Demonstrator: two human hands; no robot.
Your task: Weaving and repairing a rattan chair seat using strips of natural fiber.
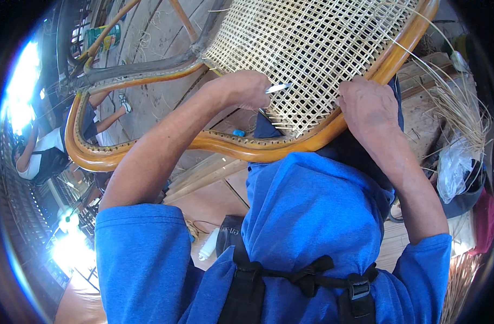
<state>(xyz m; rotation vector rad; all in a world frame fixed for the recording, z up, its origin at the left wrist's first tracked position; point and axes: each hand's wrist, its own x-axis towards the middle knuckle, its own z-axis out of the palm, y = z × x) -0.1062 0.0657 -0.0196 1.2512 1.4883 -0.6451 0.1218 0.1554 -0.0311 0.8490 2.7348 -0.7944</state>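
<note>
Head view, and I'm watching from afar: the left hand [249,89] has its grip curled closed around a slim silver pointed tool [279,87], tip towards the cane. My view of the right hand [370,102] shows bent fingers against the panel's edge; I can't tell whether they pinch anything. Between and above both lies the pale, open-weave cane panel [306,43], set within a glossy orange-brown curved wooden frame [241,153]. I'd judge the weaving well advanced there, though short ends poke out at its lower corner (tidying, I suspect, remains). Leftward, the frame's drilled holes border an unwoven opening. Farther right hangs a loose tan bundle of cane strands [468,113], above a crumpled clear plastic bag [455,162].
</note>
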